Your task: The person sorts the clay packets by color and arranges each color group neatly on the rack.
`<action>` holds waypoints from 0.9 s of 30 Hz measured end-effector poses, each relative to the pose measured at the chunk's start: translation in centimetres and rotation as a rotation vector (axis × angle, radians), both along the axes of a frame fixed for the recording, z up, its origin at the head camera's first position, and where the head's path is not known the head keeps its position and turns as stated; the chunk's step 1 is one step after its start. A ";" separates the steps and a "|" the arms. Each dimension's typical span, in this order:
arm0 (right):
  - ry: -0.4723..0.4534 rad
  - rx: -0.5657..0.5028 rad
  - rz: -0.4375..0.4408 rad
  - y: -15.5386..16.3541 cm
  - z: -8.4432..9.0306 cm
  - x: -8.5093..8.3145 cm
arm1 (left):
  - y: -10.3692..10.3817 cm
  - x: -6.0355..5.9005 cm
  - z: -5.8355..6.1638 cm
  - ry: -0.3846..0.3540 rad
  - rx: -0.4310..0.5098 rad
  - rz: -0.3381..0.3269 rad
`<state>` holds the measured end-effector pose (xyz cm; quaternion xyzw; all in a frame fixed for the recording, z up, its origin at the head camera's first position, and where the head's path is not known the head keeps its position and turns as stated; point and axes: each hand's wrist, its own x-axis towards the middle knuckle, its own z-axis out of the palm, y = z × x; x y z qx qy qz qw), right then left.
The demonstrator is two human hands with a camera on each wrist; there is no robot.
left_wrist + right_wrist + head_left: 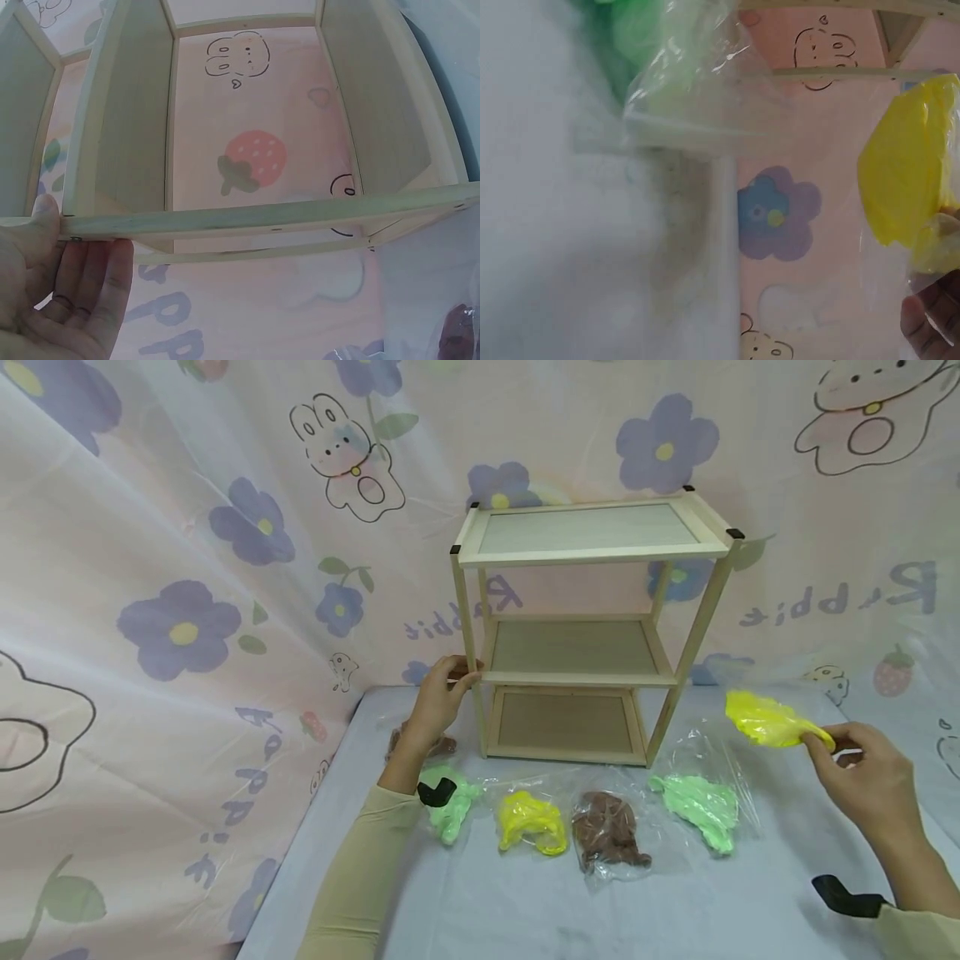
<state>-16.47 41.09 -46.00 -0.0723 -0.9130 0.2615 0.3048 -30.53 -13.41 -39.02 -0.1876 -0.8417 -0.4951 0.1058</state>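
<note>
A small wooden shelf rack (577, 678) with three tiers and black corner caps stands at the back of the table. My left hand (441, 697) grips its front left post by the middle tier. In the left wrist view, the thumb of that hand (71, 292) lies on one side of the post (270, 217) and the fingers on the other. Off to the right of the rack, my right hand (870, 772) pinches one end of a clear bag with a soft-looking yellow piece (768, 720) inside, held up above the table. The right wrist view shows this yellow piece (907, 161) at its right edge.
Along the rack's front lie clear bags: light green (450, 810), yellow (532, 822), brown (609, 827) and another light green (701, 810). Another brown one (442, 745) is partly behind my left forearm. A printed curtain (180, 710) hangs behind and left of the table (480, 914).
</note>
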 end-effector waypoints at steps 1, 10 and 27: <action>0.025 -0.004 0.003 -0.2 0.2 0.0 | 0.0 0.0 0.0 0.002 0.001 0.001; 0.126 -0.078 -0.006 -1.5 2.0 0.0 | 0.1 0.0 0.0 0.017 0.011 0.001; 0.323 -0.284 -0.033 -3.9 5.1 -0.1 | 0.3 -0.2 0.2 0.017 0.014 0.001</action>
